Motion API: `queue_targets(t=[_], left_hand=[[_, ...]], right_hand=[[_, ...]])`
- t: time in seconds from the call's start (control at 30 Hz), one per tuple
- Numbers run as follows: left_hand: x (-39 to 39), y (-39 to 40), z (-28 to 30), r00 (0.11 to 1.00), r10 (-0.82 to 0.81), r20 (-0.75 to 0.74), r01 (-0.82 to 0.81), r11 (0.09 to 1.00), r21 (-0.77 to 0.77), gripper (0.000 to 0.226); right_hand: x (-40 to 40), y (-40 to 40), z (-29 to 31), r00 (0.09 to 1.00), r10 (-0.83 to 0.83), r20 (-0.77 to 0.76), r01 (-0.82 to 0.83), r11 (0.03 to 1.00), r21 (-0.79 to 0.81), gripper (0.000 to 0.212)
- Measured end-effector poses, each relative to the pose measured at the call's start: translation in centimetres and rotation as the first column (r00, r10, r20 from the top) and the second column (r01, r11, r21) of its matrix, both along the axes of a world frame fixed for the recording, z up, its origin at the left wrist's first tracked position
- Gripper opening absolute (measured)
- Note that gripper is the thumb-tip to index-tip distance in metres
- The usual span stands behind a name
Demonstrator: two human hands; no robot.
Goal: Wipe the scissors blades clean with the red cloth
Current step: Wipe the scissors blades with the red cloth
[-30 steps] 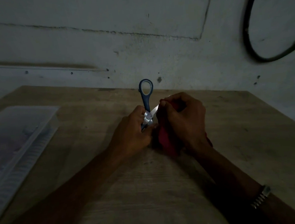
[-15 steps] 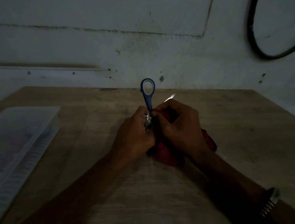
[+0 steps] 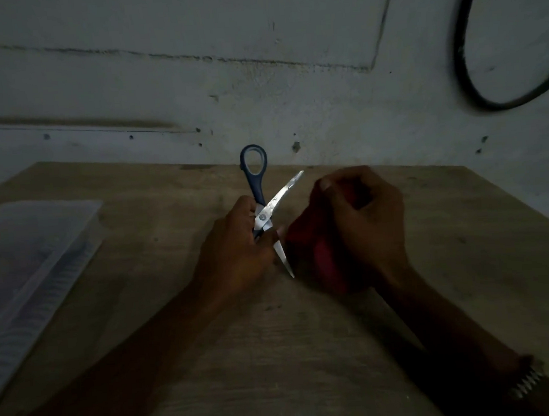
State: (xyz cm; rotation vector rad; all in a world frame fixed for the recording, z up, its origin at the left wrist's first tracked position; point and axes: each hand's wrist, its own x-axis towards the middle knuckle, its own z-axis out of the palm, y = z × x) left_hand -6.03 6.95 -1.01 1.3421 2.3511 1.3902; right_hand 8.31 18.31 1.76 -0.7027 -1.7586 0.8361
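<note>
Scissors (image 3: 264, 215) are held open over the table (image 3: 465, 225), gripped near the pivot by my left hand (image 3: 237, 256). My right hand (image 3: 366, 223), closed around the bunched red cloth (image 3: 316, 257), has come off the upper blade, now bare; I judge one stroke finished.

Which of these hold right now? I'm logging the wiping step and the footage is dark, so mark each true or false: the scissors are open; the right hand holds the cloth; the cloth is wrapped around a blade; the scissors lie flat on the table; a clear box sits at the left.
1. The scissors are open. True.
2. The right hand holds the cloth. True.
3. The cloth is wrapped around a blade. False: both blades show bare, with the cloth beside them.
4. The scissors lie flat on the table. False: the left hand holds them.
5. A clear box sits at the left. True.
</note>
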Motion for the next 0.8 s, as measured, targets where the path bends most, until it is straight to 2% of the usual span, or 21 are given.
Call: queue_targets(t=[0.13,0.17,0.23,0.4,0.6,0.8], left_hand=[[-0.1,-0.4,-0.1,0.999,-0.039,0.011,0.039,0.999,0.013,0.023],[-0.1,-0.5,-0.1,0.998,-0.054,0.023,0.053,0.998,0.013,0.024],[0.0,-0.5,0.0,0.997,-0.065,0.04,0.065,0.998,0.011,0.026],[0.3,-0.5,0.0,0.994,-0.108,0.024,0.107,0.994,0.009,0.024],[0.5,-0.9,0.0,0.988,-0.146,0.053,0.143,0.988,0.059,0.027],[0.7,-0.8,0.4,0.989,-0.145,0.039,0.144,0.989,0.026,0.03]], right_hand=[[-1.4,-2.0,-1.1,0.963,0.124,0.239,-0.19,0.942,0.277,0.016],[-1.6,-2.0,-1.3,0.952,0.15,0.268,-0.23,0.927,0.297,0.018],[-2.0,-1.7,-1.5,0.94,0.194,0.282,-0.267,0.931,0.248,0.019],[-1.6,-1.3,-1.2,0.974,0.159,0.16,-0.168,0.985,0.046,0.014],[-2.0,-1.4,-0.8,0.988,0.139,0.065,-0.132,0.986,-0.105,0.015],[-1.9,-0.5,-0.7,0.989,0.109,-0.102,-0.13,0.962,-0.24,0.011]])
